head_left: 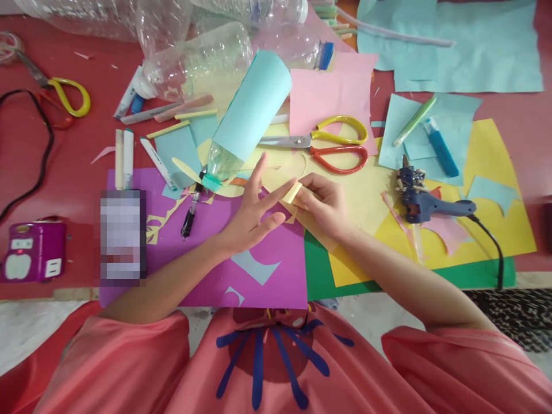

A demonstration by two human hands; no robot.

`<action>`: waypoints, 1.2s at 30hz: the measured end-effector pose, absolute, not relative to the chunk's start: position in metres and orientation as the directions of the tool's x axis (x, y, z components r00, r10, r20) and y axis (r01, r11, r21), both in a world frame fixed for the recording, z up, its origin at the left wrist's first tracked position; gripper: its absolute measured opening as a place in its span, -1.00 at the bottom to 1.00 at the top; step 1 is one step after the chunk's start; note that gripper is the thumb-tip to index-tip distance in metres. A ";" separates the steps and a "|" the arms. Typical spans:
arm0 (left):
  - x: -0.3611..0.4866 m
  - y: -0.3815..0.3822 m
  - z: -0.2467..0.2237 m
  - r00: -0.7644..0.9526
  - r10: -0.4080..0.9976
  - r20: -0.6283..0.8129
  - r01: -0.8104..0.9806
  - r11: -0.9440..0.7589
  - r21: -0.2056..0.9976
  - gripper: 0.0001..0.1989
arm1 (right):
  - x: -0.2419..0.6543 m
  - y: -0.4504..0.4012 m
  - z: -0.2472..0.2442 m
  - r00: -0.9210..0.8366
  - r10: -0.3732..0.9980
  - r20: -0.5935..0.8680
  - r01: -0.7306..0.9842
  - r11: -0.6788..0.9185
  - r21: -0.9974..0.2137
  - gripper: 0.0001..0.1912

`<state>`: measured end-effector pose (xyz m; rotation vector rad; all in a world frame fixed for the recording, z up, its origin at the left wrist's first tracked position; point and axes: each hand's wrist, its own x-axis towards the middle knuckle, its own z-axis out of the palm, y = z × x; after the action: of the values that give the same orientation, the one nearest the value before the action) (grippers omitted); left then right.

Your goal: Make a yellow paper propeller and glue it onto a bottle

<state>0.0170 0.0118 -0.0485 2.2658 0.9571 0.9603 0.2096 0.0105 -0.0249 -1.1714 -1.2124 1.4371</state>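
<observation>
My right hand (323,201) pinches a small folded piece of pale yellow paper (292,193) between thumb and fingers. Beside it, my left hand (254,215) has its fingers spread, the index fingertip at the paper's upper edge; whether it presses on it I cannot tell. Just beyond the hands lies a plastic bottle (224,158) wrapped in light blue paper (259,103), its green cap (212,182) toward me. Scissors (319,142) with one yellow and one red handle lie behind my right hand, blades partly under the blue wrap.
A glue gun (426,198) with a cord lies at right on yellow paper (513,172). Clear bottles (207,54) fill the back left. A phone (123,238), a black pen (192,207) and purple paper (267,293) are at left. More scissors (69,95) lie far left.
</observation>
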 end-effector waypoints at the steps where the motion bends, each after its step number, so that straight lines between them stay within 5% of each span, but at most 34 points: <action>1: 0.018 0.012 -0.049 0.503 0.751 0.429 0.409 -0.644 0.647 -0.49 | 0.209 0.010 -0.025 -0.170 0.980 -0.101 -0.090 -0.118 -0.989 -0.68; 11: 0.015 0.012 -0.056 0.532 0.728 0.433 0.427 -0.672 0.605 -0.46 | 0.206 0.012 -0.026 -0.239 0.970 -0.043 -0.289 -0.114 -0.950 -0.70; 26: 0.015 0.012 -0.060 0.568 0.712 0.413 0.412 -0.681 0.606 -0.42 | 0.207 0.012 -0.020 -0.328 0.936 -0.124 -0.309 -0.231 -0.923 -0.64; 36: 0.014 0.011 -0.054 0.580 0.727 0.369 0.462 -0.666 0.586 -0.44 | 0.206 0.010 -0.021 -0.297 0.941 -0.164 -0.276 -0.249 -0.928 -0.78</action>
<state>0.0143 0.0111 -0.0545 2.3833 0.9547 0.8356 0.2061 0.0102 -0.0206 -0.9753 -1.0480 1.6999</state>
